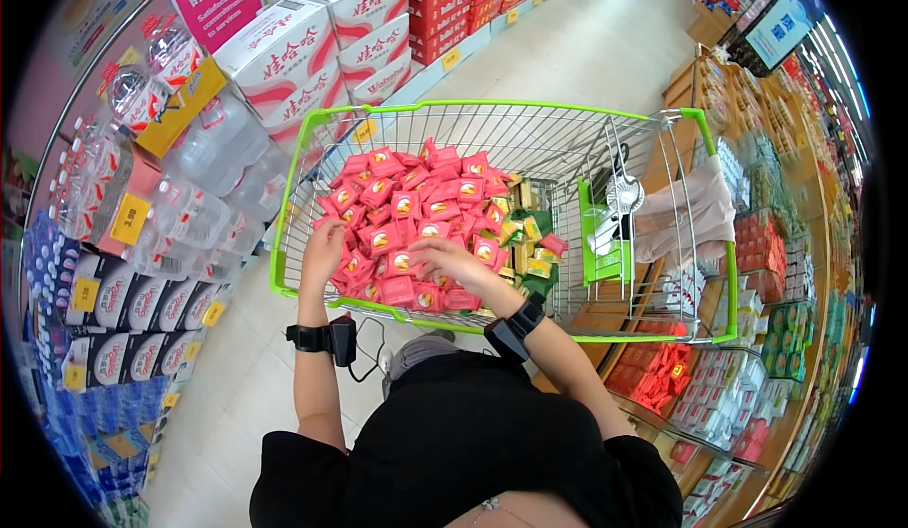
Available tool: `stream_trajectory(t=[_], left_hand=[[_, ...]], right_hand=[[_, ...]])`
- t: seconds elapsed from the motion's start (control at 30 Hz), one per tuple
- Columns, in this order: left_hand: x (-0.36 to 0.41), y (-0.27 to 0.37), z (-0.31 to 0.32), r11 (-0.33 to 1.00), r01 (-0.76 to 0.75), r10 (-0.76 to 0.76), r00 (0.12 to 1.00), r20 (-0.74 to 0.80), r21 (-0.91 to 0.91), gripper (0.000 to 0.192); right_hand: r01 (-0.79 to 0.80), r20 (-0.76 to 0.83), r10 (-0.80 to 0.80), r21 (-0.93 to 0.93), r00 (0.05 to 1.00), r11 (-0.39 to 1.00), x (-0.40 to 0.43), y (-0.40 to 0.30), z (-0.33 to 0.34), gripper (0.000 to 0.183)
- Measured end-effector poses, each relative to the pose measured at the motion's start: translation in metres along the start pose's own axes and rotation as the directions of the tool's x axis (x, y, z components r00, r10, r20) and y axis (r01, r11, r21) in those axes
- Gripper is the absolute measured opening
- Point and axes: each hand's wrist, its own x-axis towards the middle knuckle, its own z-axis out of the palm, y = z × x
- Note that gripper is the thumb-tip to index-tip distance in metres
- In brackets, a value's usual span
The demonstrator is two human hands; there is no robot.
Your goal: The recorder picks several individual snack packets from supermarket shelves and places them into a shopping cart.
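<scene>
A heap of small pink wrapped packets (406, 205) fills the left part of a wire shopping cart (418, 105) with a green rim. My left hand (324, 250) is at the heap's left edge, its fingertips among the packets; whether it pinches one is hidden. Over the near middle of the heap, my right hand (452, 264) has its fingers bent and slightly apart, with nothing seen in them. Gold-wrapped packets (523, 253) and green packaging (545, 283) lie to the right of the pink ones. Dark straps with box-shaped devices are on both wrists.
A white handheld fan (625, 196) is at the cart's green child-seat panel (589, 233). Pale cloth (684, 212) hangs over the handle end. Bottled water (220, 138) and white cartons (284, 52) are stacked left; wooden bins of packaged goods (716, 386) line the right.
</scene>
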Motion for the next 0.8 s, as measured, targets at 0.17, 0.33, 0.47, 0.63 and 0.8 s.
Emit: stream_trajectory(t=[0.17,0.33,0.47,0.63,0.8], left_hand=[[-0.008,0.041,-0.026,0.94,0.067,0.009,0.975,0.222,-0.335,0.022],[-0.033,0.055,-0.057,0.938,-0.015,0.056,0.993,0.107,-0.347,0.022],[-0.067,0.053,-0.069,0.91,-0.06,0.061,0.998,-0.011,-0.411,0.023],[-0.121,0.021,-0.08,0.898,-0.037,-0.033,0.988,-0.15,-0.438,0.021],[-0.184,-0.02,-0.082,0.898,0.109,-0.222,0.949,-0.226,-0.426,0.021]], right_hand=[[0.045,-0.068,-0.043,0.018,0.997,0.999,-0.023,-0.01,-0.014,0.026],[0.107,-0.092,-0.116,-0.094,0.989,0.99,-0.037,-0.012,-0.017,0.024],[0.147,-0.017,-0.167,-0.388,0.986,0.91,-0.026,0.024,-0.016,0.025],[0.379,0.279,-0.45,-0.913,0.848,0.149,-0.022,0.073,0.005,0.029],[0.175,0.002,-0.348,-0.869,0.937,0.464,-0.035,0.071,0.022,0.028]])
